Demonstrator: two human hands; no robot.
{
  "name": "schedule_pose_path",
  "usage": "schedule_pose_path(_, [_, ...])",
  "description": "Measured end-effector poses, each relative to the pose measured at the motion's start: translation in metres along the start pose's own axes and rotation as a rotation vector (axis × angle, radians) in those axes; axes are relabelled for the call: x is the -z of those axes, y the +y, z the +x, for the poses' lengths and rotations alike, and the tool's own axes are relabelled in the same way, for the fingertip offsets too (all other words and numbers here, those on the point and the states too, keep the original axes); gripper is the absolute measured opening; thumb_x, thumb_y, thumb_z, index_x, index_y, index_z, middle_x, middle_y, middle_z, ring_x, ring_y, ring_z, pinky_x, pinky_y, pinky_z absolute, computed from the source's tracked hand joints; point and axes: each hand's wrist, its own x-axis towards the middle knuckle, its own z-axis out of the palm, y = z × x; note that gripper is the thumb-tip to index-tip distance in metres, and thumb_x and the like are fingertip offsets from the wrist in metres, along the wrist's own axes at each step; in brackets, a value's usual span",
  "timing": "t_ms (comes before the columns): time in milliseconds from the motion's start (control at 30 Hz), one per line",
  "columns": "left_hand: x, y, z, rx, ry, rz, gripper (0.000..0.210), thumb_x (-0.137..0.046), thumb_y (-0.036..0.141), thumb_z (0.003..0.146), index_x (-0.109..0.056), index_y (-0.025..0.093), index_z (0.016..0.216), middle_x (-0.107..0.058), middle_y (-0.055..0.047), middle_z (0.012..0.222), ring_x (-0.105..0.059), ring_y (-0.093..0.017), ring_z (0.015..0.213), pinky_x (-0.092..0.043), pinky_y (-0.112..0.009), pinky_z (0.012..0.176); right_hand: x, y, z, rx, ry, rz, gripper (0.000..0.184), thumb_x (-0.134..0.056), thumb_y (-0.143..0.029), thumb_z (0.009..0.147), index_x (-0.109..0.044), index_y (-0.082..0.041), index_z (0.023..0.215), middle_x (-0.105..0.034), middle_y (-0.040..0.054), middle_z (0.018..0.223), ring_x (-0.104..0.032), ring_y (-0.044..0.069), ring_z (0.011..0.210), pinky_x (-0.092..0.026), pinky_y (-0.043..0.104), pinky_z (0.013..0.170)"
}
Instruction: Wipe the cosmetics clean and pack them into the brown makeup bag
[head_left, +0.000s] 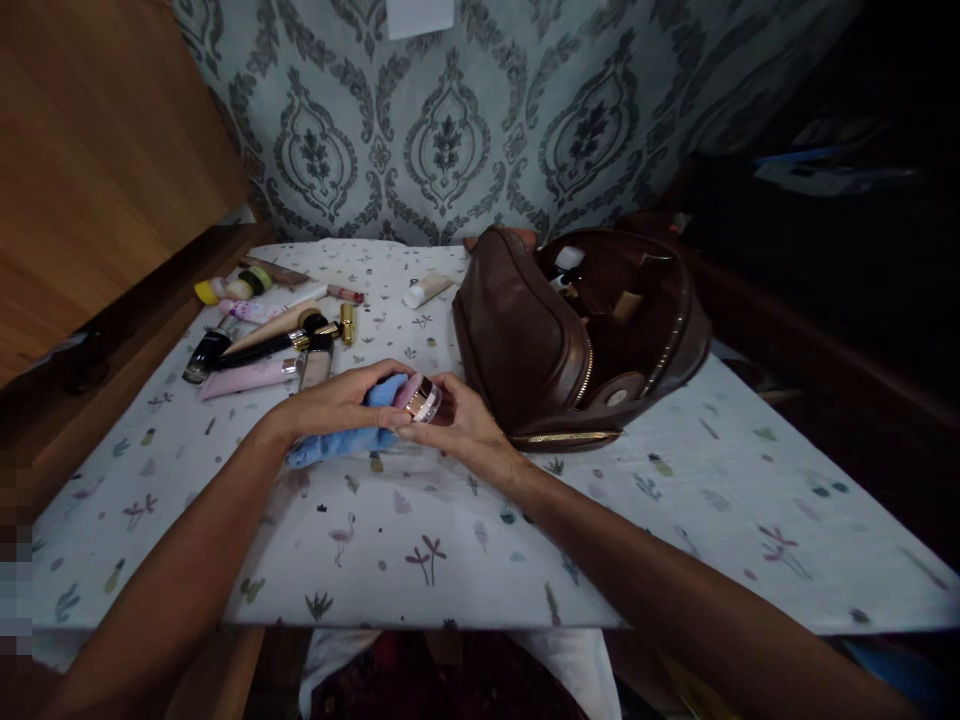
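Jar: small and round, with a pinkish side and a shiny metallic band, it [421, 398] sits between the two hands, above the worktop, in front of the bag; I cannot read any label on it.
Cloth: blue and soft, it [341, 443] is bunched against the jar under the left palm, its loose end hanging toward the worktop.
Left hand: on my feed this hand [346, 398] has its fingers curled over the cloth, pinching it against the jar, with the thumb lying along the near side.
Right hand: this one [466, 418] grips the jar from the other side, fingers bent around it and thumb beneath; I cannot make out every fingertip.
Bag: brown leather, it [504, 318] stands just beyond the right hand, unzipped, and I can see a white-capped bottle [570, 259] inside.
White tube: it [427, 290] lies apart, near the bag's left side.
Makeup pile: left of the bag, beyond the left hand, I see a pink tube [251, 379], a dark bottle [207, 354], a gold lipstick [347, 325] and a beige bottle [317, 366] lying close together.
Worktop: a white cover printed with flamingos and plants spreads over it [480, 570].
Wall: grey patterned paper covers it [446, 130] behind everything, with wooden furniture [112, 150] at my left.
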Motion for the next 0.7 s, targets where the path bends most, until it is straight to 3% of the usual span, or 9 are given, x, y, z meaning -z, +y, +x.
schedule_pose_path(100, [0.000, 0.003, 0.000, -0.002, -0.009, -0.020, 0.055, -0.063, 0.055, 0.087, -0.056, 0.022, 0.129, -0.065, -0.006, 0.118, -0.058, -0.029, 0.118, -0.049, -0.039, 0.099, 0.000, -0.006, -0.002, -0.021, -0.033, 0.066, 0.048, -0.083, -0.040, 0.060, -0.053, -0.021, 0.094, -0.064, 0.0011, 0.091, -0.063, 0.019, 0.088, -0.053, 0.035, 0.080])
schedule_pose_path(267, [-0.001, 0.002, 0.001, -0.033, 0.033, -0.041, 0.053, -0.063, 0.055, 0.086, -0.059, 0.022, 0.128, -0.064, -0.005, 0.127, -0.057, -0.028, 0.121, -0.047, -0.038, 0.103, 0.000, -0.007, -0.003, -0.067, -0.050, 0.129, 0.047, -0.081, -0.044, 0.062, -0.053, -0.022, 0.093, -0.068, 0.0023, 0.094, -0.066, 0.022, 0.091, -0.055, 0.034, 0.073])
schedule_pose_path(467, [-0.004, -0.005, 0.004, -0.060, 0.041, -0.103, 0.064, -0.072, 0.049, 0.080, -0.055, 0.024, 0.136, -0.064, -0.005, 0.131, -0.057, -0.027, 0.122, -0.044, -0.040, 0.107, -0.002, 0.000, -0.002, -0.070, -0.048, 0.244, 0.049, -0.078, -0.053, 0.071, -0.058, -0.020, 0.101, -0.069, 0.0047, 0.097, -0.068, 0.022, 0.090, -0.056, 0.037, 0.083])
schedule_pose_path(700, [-0.005, -0.004, 0.007, -0.078, 0.044, -0.109, 0.062, -0.077, 0.045, 0.076, -0.059, 0.023, 0.131, -0.067, -0.004, 0.124, -0.061, -0.026, 0.116, -0.045, -0.038, 0.104, -0.002, 0.003, -0.002, -0.046, -0.042, 0.239, 0.056, -0.079, -0.062, 0.069, -0.060, -0.019, 0.100, -0.069, 0.0057, 0.098, -0.067, 0.022, 0.094, -0.055, 0.036, 0.085])
